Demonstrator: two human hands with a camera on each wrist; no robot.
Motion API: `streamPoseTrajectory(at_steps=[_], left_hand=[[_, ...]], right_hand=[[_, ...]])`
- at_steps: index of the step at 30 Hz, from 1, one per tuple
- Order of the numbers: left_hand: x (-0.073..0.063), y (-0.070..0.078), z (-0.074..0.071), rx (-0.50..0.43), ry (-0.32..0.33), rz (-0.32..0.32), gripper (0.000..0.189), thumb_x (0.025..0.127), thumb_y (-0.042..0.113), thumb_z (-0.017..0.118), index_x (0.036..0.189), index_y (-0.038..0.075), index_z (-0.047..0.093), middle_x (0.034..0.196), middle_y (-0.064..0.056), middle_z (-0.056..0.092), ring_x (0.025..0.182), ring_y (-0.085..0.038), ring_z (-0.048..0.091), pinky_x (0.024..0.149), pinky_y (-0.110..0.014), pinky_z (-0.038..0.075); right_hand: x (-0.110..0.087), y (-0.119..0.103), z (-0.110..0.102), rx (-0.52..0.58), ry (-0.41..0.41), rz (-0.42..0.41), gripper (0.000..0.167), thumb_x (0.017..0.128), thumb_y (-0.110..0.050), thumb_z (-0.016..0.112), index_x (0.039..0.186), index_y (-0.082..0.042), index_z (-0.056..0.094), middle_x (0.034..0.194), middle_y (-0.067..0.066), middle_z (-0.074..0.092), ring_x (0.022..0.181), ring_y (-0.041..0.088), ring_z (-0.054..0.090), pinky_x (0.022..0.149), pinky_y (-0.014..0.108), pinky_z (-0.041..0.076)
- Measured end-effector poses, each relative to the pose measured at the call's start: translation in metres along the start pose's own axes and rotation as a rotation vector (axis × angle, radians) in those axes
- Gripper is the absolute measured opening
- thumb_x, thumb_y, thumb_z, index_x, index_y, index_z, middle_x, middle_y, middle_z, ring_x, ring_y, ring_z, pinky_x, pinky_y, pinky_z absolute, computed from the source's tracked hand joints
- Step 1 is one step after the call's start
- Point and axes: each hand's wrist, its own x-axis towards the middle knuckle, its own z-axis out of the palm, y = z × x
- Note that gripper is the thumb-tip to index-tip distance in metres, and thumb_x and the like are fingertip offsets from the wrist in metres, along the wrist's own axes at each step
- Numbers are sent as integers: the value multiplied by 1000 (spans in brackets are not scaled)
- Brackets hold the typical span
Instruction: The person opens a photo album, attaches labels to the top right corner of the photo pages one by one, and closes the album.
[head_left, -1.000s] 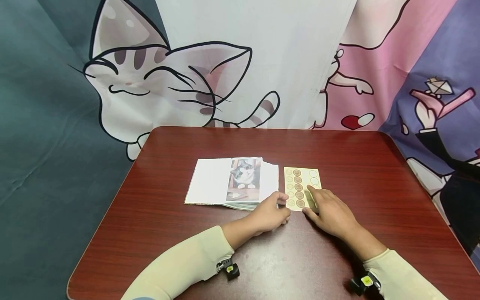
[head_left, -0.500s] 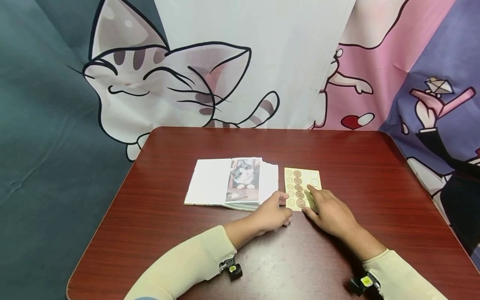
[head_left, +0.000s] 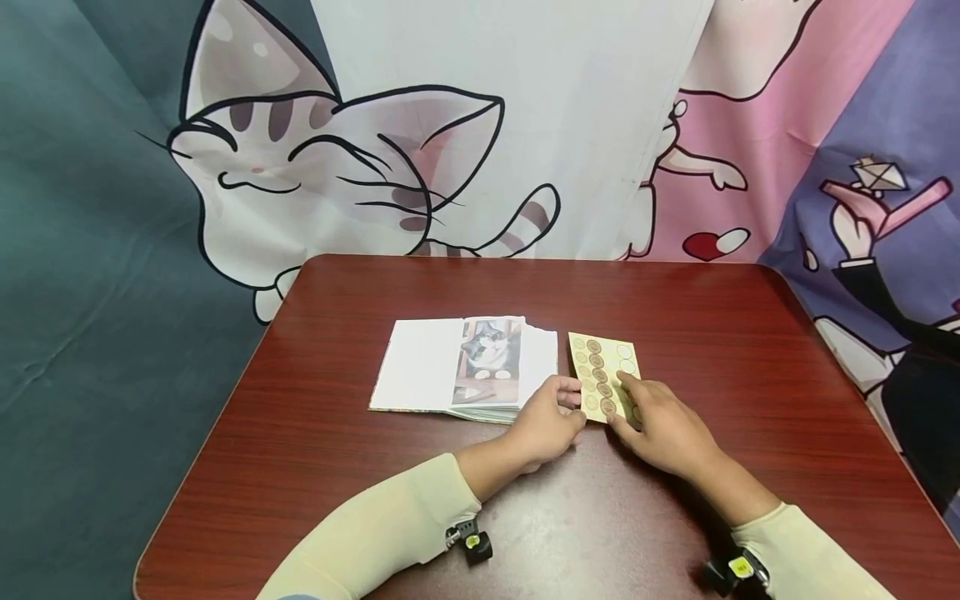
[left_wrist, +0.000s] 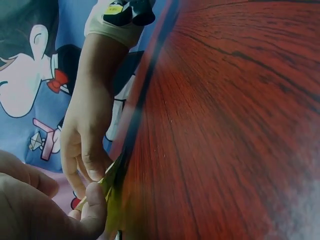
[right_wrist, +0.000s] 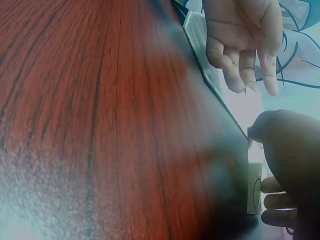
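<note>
A yellow sticker sheet [head_left: 600,375] with rows of round stickers lies tilted on the table, its left side raised. My left hand [head_left: 547,421] pinches its near left corner between thumb and fingers; in the left wrist view the left thumb [left_wrist: 95,212] overlaps the sheet. My right hand [head_left: 660,425] rests over the sheet's right part, index finger on top and thumb at the near edge. Its palm side is hidden from the head view. Just left of the sheet lies an open notebook [head_left: 416,362] with a cat picture [head_left: 487,358] on its page.
The reddish-brown wooden table [head_left: 337,500] runs back to a cloth backdrop [head_left: 585,125] printed with cartoon cats and figures. Both wrists carry small black cameras, including the left wrist camera [head_left: 477,546].
The sheet's left side has risen and the sheet has tilted, its near edge shifting slightly right. My left hand has moved slightly right with it; the right hand has barely moved.
</note>
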Motion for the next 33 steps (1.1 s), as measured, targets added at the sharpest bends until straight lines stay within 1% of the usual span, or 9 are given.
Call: streamPoseTrajectory(at_steps=[1, 4, 8, 11, 14, 18, 23, 26, 33], left_hand=[[0, 0, 1, -13, 8, -2, 43, 92, -9, 60, 133, 1, 52, 111, -7, 57, 80, -16, 60, 67, -39, 60], [2, 1, 4, -57, 32, -16, 46, 93, -10, 61, 136, 0, 50, 109, -6, 57, 82, -17, 61, 70, -37, 61], [3, 3, 8, -111, 54, -35, 52, 91, -13, 64, 139, 0, 49, 105, -7, 58, 82, -20, 63, 69, -33, 61], [4, 4, 9, -143, 54, -43, 52, 89, -16, 64, 137, -2, 52, 100, -7, 57, 77, -18, 63, 68, -31, 61], [5, 3, 9, -170, 43, -48, 48, 86, -21, 60, 131, -5, 56, 96, -8, 57, 74, -15, 61, 66, -29, 60], [6, 0, 8, -192, 27, -46, 46, 83, -24, 55, 126, -7, 59, 98, -10, 61, 76, -16, 62, 66, -30, 61], [6, -3, 9, -215, 9, -44, 44, 83, -24, 54, 123, -5, 59, 100, -11, 65, 79, -17, 64, 68, -31, 61], [6, -4, 9, -213, 6, -34, 42, 83, -24, 55, 120, -4, 59, 98, -10, 67, 78, -16, 64, 67, -29, 60], [7, -3, 10, -197, 8, -25, 38, 84, -24, 56, 115, -3, 60, 94, -7, 68, 74, -12, 62, 64, -26, 58]], right_hand=[[0, -1, -1, 3, 1, 6, 70, 90, -31, 75, 147, 1, 48, 125, 23, 65, 118, 40, 59, 91, 57, 52], [-1, -3, -3, 12, 3, 31, 72, 90, -32, 75, 148, -2, 47, 125, 23, 64, 117, 39, 59, 86, 58, 53], [-2, -6, -6, 25, -1, 55, 71, 90, -32, 75, 149, -5, 48, 127, 24, 62, 119, 40, 59, 85, 60, 53], [-3, -8, -8, 40, 3, 60, 70, 90, -32, 76, 148, -5, 48, 128, 24, 62, 119, 40, 59, 85, 61, 53], [-3, -11, -8, 63, 14, 58, 67, 90, -32, 76, 146, -6, 50, 129, 22, 62, 120, 39, 58, 85, 61, 52], [-3, -14, -8, 93, 54, 27, 52, 91, -30, 76, 135, -8, 59, 127, 19, 64, 120, 38, 59, 86, 60, 52], [-2, -18, -5, 126, 127, -59, 31, 88, -22, 78, 115, -11, 68, 118, 11, 67, 114, 31, 61, 86, 54, 53], [-1, -20, -5, 129, 153, -94, 25, 87, -20, 78, 108, -13, 69, 115, 5, 68, 112, 28, 61, 87, 51, 52], [2, -21, -3, 126, 183, -117, 19, 85, -14, 78, 102, -13, 69, 110, 4, 69, 106, 26, 63, 83, 49, 53]])
